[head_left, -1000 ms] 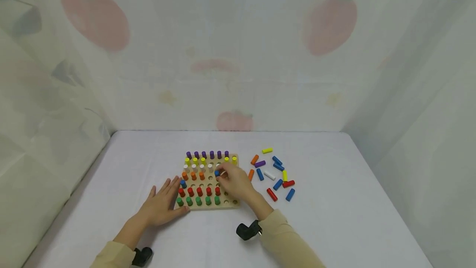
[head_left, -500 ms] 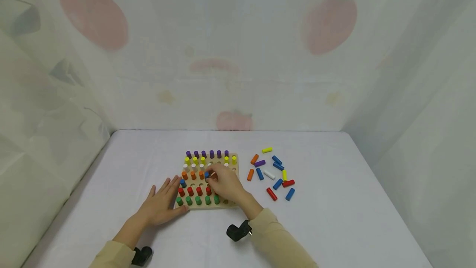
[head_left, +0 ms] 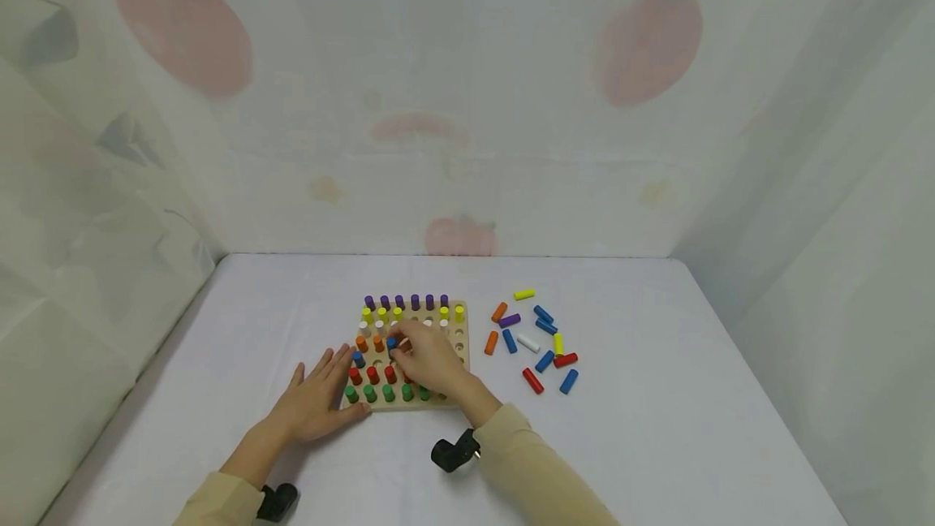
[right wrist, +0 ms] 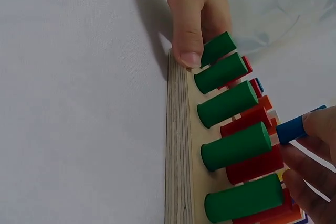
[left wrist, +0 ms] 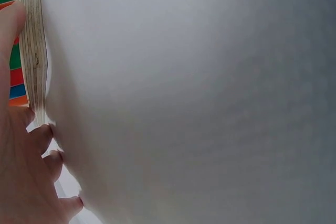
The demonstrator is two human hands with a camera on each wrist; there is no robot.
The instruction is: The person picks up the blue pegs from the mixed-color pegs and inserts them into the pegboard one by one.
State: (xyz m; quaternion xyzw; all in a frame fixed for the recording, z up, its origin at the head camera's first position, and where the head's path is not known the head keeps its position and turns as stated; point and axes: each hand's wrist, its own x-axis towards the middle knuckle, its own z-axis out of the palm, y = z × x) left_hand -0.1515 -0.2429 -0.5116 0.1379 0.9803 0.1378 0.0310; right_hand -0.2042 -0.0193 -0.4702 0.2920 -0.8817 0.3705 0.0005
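A wooden pegboard (head_left: 456,380) holds rows of coloured pegs: purple, yellow, white, orange, blue, red and green from back to front. My right hand (head_left: 431,357) is over the board, pinching a blue peg (right wrist: 296,128) between thumb and fingers; in the right wrist view the peg is above the red and green pegs. One blue peg (head_left: 359,359) stands at the left of its row. My left hand (head_left: 310,406) rests at the board's left front corner, fingers spread straight along the side and thumb on the front edge. The right hand hides part of the middle rows.
Loose pegs lie on the white tabletop (head_left: 657,396) right of the board, among them a white peg (head_left: 528,343), a purple peg (head_left: 510,321), a red peg (head_left: 532,381) and several blue ones. Pale curtains with fruit prints (head_left: 460,236) surround the table.
My right hand has moved left across the board with the blue peg, from the right of the middle towards the left part. My left hand has stayed in place.
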